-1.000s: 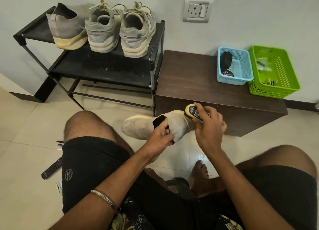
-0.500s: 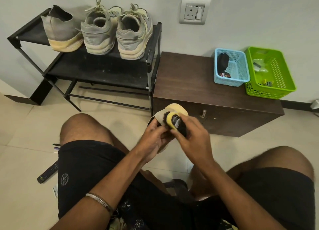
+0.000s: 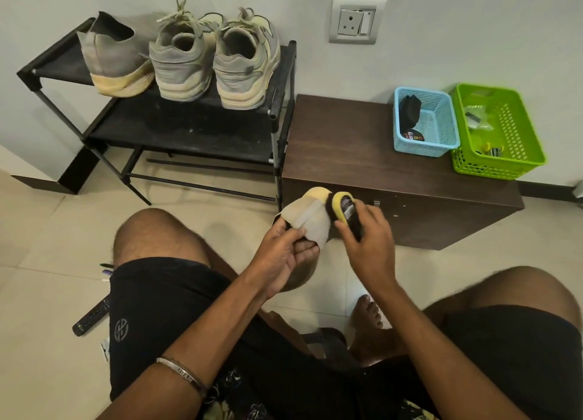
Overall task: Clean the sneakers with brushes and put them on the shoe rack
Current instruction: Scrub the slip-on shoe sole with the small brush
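Note:
My left hand (image 3: 285, 249) grips a beige sneaker (image 3: 310, 217) by its heel opening, toe pointing away from me, between my knees. My right hand (image 3: 367, 240) is closed on a yellow-backed black-bristled brush (image 3: 345, 207) pressed against the sneaker's right side near the toe. On the top shelf of the black shoe rack (image 3: 277, 104) stand three grey sneakers: one high-backed sneaker (image 3: 115, 60) at the left and a laced pair (image 3: 214, 60) beside it, heels toward me.
A dark brown cabinet (image 3: 362, 154) stands right of the rack, bearing a blue basket (image 3: 441, 142) and a green basket (image 3: 517, 148). A remote control (image 3: 91, 317) and pens lie on the tiled floor at my left. A wall socket (image 3: 355, 20) is above.
The sneaker has been turned from lying sideways to toe pointing away. The brush has shifted from the heel end, over the top, to the sneaker's right side.

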